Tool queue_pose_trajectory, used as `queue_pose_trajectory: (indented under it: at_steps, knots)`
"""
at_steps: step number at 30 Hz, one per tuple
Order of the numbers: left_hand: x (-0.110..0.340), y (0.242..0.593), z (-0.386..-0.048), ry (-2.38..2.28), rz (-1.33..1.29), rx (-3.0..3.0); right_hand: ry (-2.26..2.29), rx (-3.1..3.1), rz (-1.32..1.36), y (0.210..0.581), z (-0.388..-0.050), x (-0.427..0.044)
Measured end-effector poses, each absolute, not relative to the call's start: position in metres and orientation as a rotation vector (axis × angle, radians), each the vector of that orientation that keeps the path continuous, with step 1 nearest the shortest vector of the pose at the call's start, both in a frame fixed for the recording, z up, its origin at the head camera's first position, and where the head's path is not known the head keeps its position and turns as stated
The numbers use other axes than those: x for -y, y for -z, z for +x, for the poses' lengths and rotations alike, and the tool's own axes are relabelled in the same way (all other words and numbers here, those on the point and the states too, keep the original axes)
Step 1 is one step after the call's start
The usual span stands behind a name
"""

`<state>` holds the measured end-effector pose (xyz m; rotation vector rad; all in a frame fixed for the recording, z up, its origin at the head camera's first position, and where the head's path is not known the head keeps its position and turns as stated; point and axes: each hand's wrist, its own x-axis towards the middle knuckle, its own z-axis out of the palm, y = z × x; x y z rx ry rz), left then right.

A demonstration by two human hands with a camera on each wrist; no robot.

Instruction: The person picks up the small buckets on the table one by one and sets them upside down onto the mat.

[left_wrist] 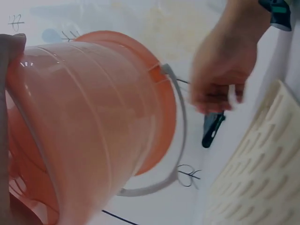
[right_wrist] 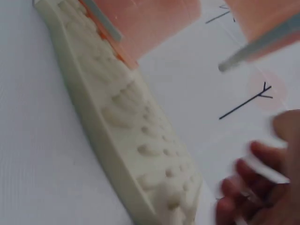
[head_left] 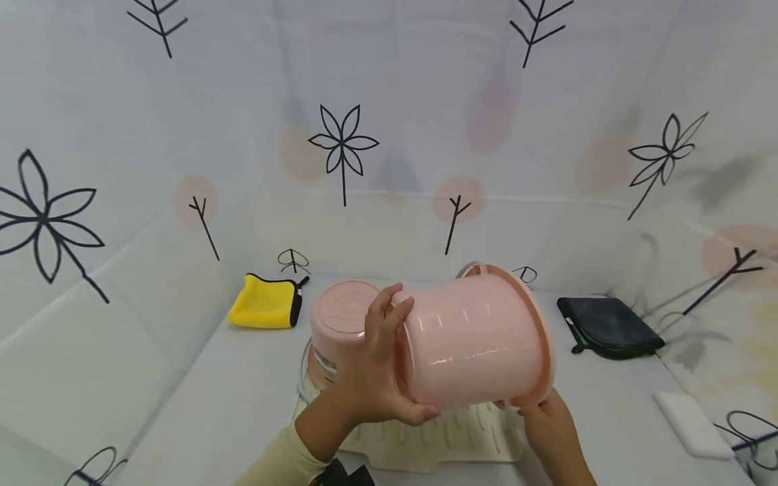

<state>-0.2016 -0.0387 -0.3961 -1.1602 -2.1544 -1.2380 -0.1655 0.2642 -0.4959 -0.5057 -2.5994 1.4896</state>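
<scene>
A pink bucket (head_left: 480, 337) is held tilted on its side, its wide rim facing right and its grey handle (left_wrist: 183, 117) hanging from the rim. My left hand (head_left: 377, 371) grips the bucket's base, fingers and thumb spread round the edge. Below the rim is my right hand (head_left: 550, 425); the left wrist view shows this hand (left_wrist: 225, 70) apart from the bucket. Its fingers (right_wrist: 262, 187) hang loosely curled and blurred, with no object visible in them. A cream ribbed washboard (head_left: 431, 445) lies beneath. Another pink bucket (head_left: 343, 307) stands upside down to the left, partly behind my left hand.
Toward the back left of the white table (head_left: 194, 405) lies a yellow cloth pouch (head_left: 264, 302) with black edging. A dark zipped pouch (head_left: 610, 325) is at the right, with a white flat block (head_left: 693, 422) nearer me. Patterned white cloth (head_left: 395, 155) hangs behind.
</scene>
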Motion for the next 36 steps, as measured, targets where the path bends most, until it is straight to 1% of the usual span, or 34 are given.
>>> queue_pose_trajectory:
  at_steps: [1, 3, 5, 8, 14, 19, 26, 30, 36]
  knots:
    - [0.041, 0.390, -0.202, 1.228, -1.174, 2.168, -1.405, 2.738, -0.473, 0.498, -0.166, -0.265]
    - [0.045, 0.379, -0.204, 1.186, -1.192, 2.194, -1.228, 2.948, -0.323, 0.503, -0.167, -0.267]
    - [0.049, 0.368, -0.206, 1.138, -1.198, 2.232, -1.083, 3.053, -0.156, 0.507, -0.167, -0.268]
    - [0.053, 0.351, -0.210, 1.047, -1.195, 2.290, -0.944, 3.134, -0.043, 0.509, -0.166, -0.269]
    - [0.060, 0.331, -0.219, 0.914, -1.239, 2.363, -0.887, 3.260, -0.094, 0.512, -0.162, -0.270]
    - [0.062, 0.317, -0.230, 0.716, -1.310, 2.424, -0.878, 3.344, -0.162, 0.520, -0.159, -0.267]
    - [0.058, 0.296, -0.249, 0.486, -1.301, 2.549, -0.945, 3.376, -0.134, 0.524, -0.161, -0.265]
    - [0.055, 0.289, -0.256, 0.389, -1.281, 2.611, -0.979, 3.361, -0.123, 0.522, -0.160, -0.264]
    - [0.037, 0.285, -0.262, 0.271, -1.333, 2.663, -1.015, 3.350, -0.162, 0.518, -0.160, -0.263]
